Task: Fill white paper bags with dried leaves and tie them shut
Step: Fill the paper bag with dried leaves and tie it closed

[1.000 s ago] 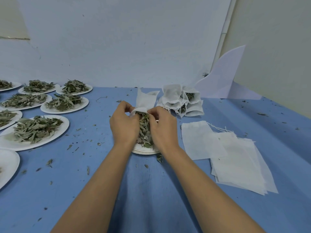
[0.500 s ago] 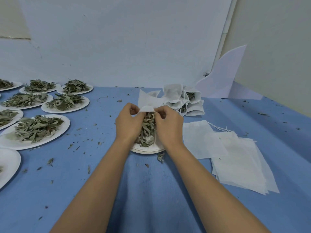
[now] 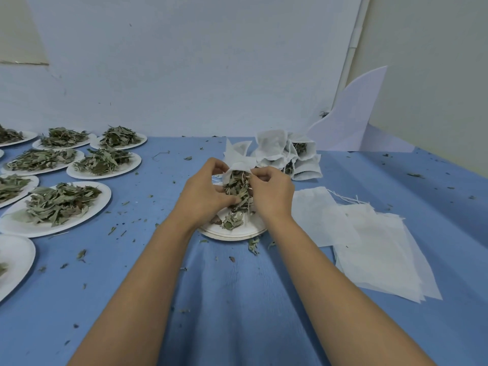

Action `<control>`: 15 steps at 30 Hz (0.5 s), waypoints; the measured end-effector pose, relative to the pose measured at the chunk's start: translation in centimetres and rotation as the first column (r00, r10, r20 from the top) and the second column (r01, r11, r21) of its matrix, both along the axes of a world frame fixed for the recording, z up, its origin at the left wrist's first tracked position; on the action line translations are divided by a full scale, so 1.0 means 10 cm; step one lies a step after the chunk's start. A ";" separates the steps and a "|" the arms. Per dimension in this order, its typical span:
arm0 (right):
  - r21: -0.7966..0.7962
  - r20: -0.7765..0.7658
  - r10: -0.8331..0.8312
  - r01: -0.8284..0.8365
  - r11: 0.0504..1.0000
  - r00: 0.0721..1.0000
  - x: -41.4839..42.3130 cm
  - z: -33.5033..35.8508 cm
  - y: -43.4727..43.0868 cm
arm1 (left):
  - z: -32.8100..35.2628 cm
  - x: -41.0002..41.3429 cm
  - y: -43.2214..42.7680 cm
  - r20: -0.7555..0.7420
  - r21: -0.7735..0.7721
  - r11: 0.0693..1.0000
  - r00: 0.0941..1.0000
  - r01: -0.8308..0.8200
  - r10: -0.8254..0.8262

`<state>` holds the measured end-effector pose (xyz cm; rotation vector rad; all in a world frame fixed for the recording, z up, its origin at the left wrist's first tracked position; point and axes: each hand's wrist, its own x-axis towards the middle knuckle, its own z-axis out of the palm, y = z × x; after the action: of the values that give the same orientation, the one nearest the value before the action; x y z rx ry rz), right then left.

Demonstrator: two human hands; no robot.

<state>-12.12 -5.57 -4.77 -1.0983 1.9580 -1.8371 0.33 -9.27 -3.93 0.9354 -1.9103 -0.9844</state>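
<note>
A white paper bag (image 3: 239, 159) lies with its mouth toward me above a white paper plate (image 3: 232, 232). My left hand (image 3: 204, 194) and my right hand (image 3: 273, 192) flank the bag's mouth, fingers pinching its rim. Between them a clump of dried leaves (image 3: 239, 188) sits half inside the opening, and my left fingers also press on it. A few leaves (image 3: 232, 220) rest on the plate below.
Filled bags (image 3: 287, 157) are piled behind my hands. A stack of flat empty bags (image 3: 369, 241) lies to the right. Several plates of dried leaves (image 3: 60, 204) cover the left of the blue table. Leaf crumbs are scattered about. A white card (image 3: 351, 117) leans at the back right.
The bag's free end has dropped lower and its mouth has spread wider. Both hands shifted slightly apart, and more of the leaves now show between them and on the plate.
</note>
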 end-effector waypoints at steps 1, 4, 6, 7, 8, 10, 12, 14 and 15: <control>0.006 0.026 0.013 -0.013 1.000 1.000 0.01 0.01 0.00 | -0.01 -0.01 0.00 0.001 -0.036 0.999 0.999 -0.036 0.036; 0.013 0.157 0.063 -0.065 0.998 0.986 0.03 0.02 -0.01 | -0.04 -0.03 0.00 -0.047 -0.090 0.989 0.992 -0.120 0.116; 0.019 0.213 0.084 -0.090 0.996 0.973 0.04 0.04 -0.01 | -0.06 -0.05 0.00 -0.073 -0.110 0.979 0.984 -0.170 0.163; 0.021 0.245 0.100 -0.109 0.994 0.964 0.04 0.04 -0.01 | -0.06 -0.06 0.00 -0.079 -0.119 0.973 0.979 -0.199 0.190; 0.010 0.295 0.126 -0.135 0.991 0.947 0.04 0.05 -0.01 | -0.07 -0.06 0.00 -0.083 -0.125 0.966 0.973 -0.226 0.216; -0.028 0.392 0.177 -0.181 0.983 0.903 0.05 0.07 0.01 | -0.09 -0.07 -0.01 -0.096 -0.123 0.958 0.964 -0.259 0.249; -0.038 0.419 0.192 -0.194 0.980 0.887 0.07 0.07 0.01 | -0.11 -0.08 -0.01 -0.112 -0.125 0.952 0.958 -0.278 0.265; -0.050 0.450 0.207 -0.207 0.977 0.868 0.09 0.07 0.00 | -0.11 -0.09 0.00 -0.120 -0.150 0.942 0.951 -0.301 0.285; -0.052 0.458 0.208 -0.207 0.977 0.864 0.10 0.07 -0.01 | -0.11 -0.10 0.00 -0.117 -0.162 0.937 0.949 -0.308 0.292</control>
<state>-11.12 -5.62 -4.10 -0.7431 1.5019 -1.7774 -0.64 -9.25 -5.03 1.0214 -1.6852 -0.6525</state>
